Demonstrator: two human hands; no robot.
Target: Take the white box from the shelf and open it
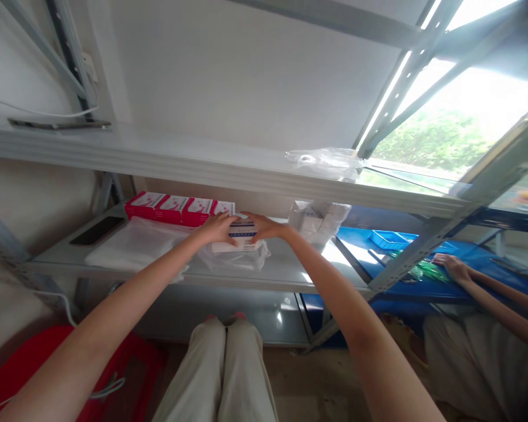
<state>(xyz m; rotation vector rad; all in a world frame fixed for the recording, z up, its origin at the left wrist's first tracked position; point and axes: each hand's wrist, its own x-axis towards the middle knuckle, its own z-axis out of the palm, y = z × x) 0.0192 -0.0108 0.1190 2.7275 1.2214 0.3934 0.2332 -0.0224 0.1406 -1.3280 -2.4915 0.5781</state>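
A small white box (242, 232) with a band of dark blue print on its near face sits at the middle of the grey shelf (286, 271), resting on a crumpled clear plastic bag (235, 258). Both hands meet on it. The left hand (215, 227) lies against the box's left end, its fingers (227, 221) curled narrowly over the top edge. The right hand (264, 227) presses the right end, fingers (249, 217) stretched flat across the top, so the box is clasped between the two.

Just left and farther back stands a row of red and white boxes (179, 208); near them lies a flat sheet of clear plastic (134, 243) and, farther left, a dark flat object (97, 230). To the right of the hands sits a clear bag of white packets (317, 218).

The hands cover most of the box's top, and its print is too small to read. At far right, another person's hand (451, 266) rests on a blue worktop (426, 284) beside something green that is hard to make out.
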